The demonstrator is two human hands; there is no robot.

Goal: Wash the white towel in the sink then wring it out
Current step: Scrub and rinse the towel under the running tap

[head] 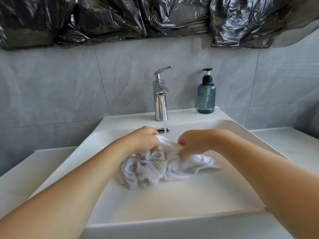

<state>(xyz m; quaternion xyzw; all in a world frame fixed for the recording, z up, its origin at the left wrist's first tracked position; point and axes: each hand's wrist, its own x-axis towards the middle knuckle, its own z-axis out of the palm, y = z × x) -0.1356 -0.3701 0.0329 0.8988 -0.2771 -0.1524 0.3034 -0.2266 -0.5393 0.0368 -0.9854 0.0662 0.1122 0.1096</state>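
I judge bunched white terry towel (155, 163) sodden, limp, heavy; left hand (145, 139), right hand (193, 144) fingers clench it under chrome tap (160, 94); regrip ends.

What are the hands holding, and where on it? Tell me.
Both hold the white towel: the left hand grips its bunched upper left part, the right hand its upper right, under the running faucet.

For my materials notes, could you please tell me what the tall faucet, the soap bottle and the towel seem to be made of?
Tall silver faucet: polished chromed metal, mirror reflections.
Blue-grey pump soap bottle: likely translucent plastic, possibly glass; liquid shows through.
Crumpled white towel: looped terry cloth, probably cotton, fuzzy pile.
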